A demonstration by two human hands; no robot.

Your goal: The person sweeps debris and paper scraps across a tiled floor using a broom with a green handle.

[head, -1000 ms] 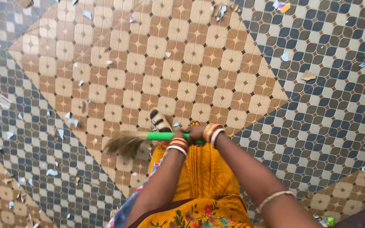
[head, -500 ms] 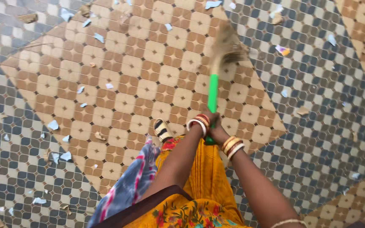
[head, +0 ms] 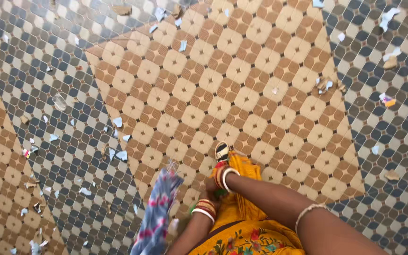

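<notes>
Hands: two, both the person's own, close together low in the frame above the yellow garment (head: 242,222).
Left hand (head: 203,197): mostly hidden behind the blue and pink cloth (head: 157,217); grip state cannot be determined.
Right hand (head: 212,185): curled near a small green patch (head: 220,192), probably the broom handle; a firm grip cannot be confirmed.
Broom: one; only the green patch shows, between the two wrists; its bristles are out of sight.
Bangles: two stacks, one on the left wrist (head: 204,208), one on the right wrist (head: 223,175), red, gold and white; one thin band (head: 308,211) higher on the right forearm.
Foot: one sandalled foot (head: 222,151) visible, just beyond the right wrist, on the brown tiles.
Floor (head: 242,85): patterned tiles, brown diamond field bordered by dark blue tiles.
Litter: many paper scraps (head: 118,122), too many to count; densest on the dark tiles at left, fewer at upper right.
Obstruction: the hanging cloth and the forearms cover the fingers and most of the broom.
</notes>
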